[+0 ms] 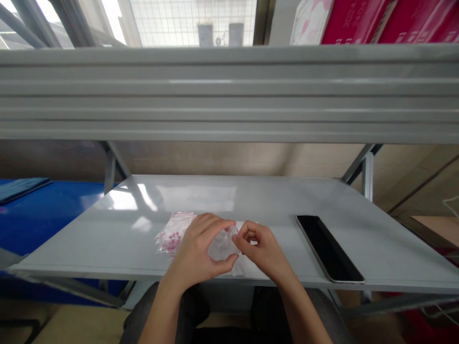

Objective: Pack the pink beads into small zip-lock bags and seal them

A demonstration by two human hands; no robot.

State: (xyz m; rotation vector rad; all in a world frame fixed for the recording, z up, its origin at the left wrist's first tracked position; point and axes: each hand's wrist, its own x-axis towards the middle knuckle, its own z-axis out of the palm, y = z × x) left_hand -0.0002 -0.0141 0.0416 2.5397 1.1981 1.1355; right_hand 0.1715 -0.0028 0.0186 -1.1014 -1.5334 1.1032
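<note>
A small clear zip bag (219, 246) with a thin red line along its edge is held up between my two hands, above the front of the grey table. My left hand (199, 246) curves round it in a C shape, fingertips at the upper corner and thumb at the lower one. At the bag's right edge my right hand (256, 241) is closed in a pinch, its fingers curled. Beside my left hand lies a pile of clear bags (175, 233) with pink-red printing or contents; I cannot tell which. White sheets or bags (251, 268), partly hidden, lie beneath my hands.
A black tablet (330, 248) lies on the right of the grey table (272, 198). A thick grey shelf beam (229, 95) crosses above the table, with pink-red boxes (358, 21) on top. A blue surface (60, 210) stands to the left.
</note>
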